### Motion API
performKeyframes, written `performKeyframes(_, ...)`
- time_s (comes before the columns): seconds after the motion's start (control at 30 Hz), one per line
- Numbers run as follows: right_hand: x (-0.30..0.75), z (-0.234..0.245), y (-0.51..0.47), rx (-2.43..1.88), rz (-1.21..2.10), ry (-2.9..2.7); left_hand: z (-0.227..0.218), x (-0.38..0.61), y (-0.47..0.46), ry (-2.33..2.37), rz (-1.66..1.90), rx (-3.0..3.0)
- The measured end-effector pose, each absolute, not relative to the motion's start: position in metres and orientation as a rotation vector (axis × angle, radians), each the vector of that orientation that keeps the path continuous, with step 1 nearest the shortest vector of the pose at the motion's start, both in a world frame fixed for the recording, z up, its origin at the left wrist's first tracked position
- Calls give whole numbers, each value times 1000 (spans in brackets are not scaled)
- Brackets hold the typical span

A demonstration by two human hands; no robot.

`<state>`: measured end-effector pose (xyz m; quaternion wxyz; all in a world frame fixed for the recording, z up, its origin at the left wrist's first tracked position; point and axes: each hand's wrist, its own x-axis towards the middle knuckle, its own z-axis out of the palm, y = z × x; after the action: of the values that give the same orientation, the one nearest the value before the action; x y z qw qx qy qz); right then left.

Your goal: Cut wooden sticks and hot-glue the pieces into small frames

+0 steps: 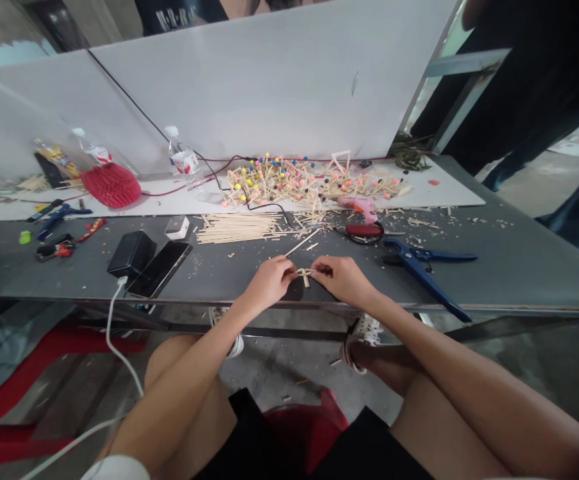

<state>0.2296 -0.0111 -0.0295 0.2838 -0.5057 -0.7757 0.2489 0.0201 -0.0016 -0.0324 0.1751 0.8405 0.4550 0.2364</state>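
My left hand point(268, 280) and my right hand point(342, 277) meet at the near edge of the grey table point(519, 267). Both pinch a small cross of short wooden sticks point(305, 275), one hand on each side, fingers pressed together. Just beyond them lies a single long stick point(301, 243). A neat bundle of long wooden sticks point(237, 227) rests further back, to the left. A pink glue gun point(359, 208) lies behind my right hand.
Blue-handled cutters point(427, 270) lie right of my hands. A phone point(160, 268), a black power bank point(130, 254) and a white cable sit on the left. A heap of stick pieces with coloured balls point(309, 180) lines the white board. Another person stands at the far right.
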Motion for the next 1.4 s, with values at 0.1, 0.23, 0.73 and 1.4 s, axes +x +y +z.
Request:
performKeyframes(0.1,229,-29,-12,-1363,674,-2077,-31,21,-2,1291,660,2369)
performKeyframes(0.23,229,-30,-11,-1363,665,-2078,-30,21,-3,1294,655,2372)
performKeyframes(0.73,230,-31,-10,-1370,635,-2086,-34,22,-2,1262,688,2429)
performKeyframes(1.4,233,-29,-5,-1268,677,-2182,-40,23,0,1265,728,2439)
